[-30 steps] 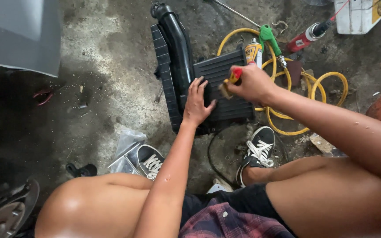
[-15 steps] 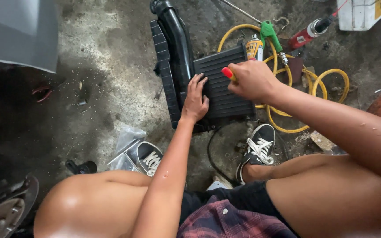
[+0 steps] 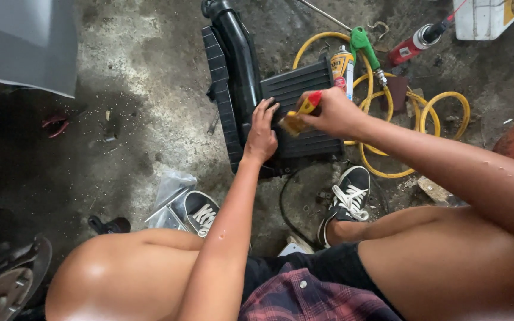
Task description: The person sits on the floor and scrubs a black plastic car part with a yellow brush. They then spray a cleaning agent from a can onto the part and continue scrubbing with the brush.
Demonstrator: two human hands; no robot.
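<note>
Bare arms, black shorts (image 3: 304, 270), red plaid shirt (image 3: 310, 300), black laced sneakers (image 3: 346, 196).

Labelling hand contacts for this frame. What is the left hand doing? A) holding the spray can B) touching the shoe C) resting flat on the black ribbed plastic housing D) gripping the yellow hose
C: the left hand lies palm-down with fingers spread on the black ribbed housing, while the right hand grips a yellow-and-red tool handle over the same part; the spray can and yellow hose lie untouched on the floor.
</note>
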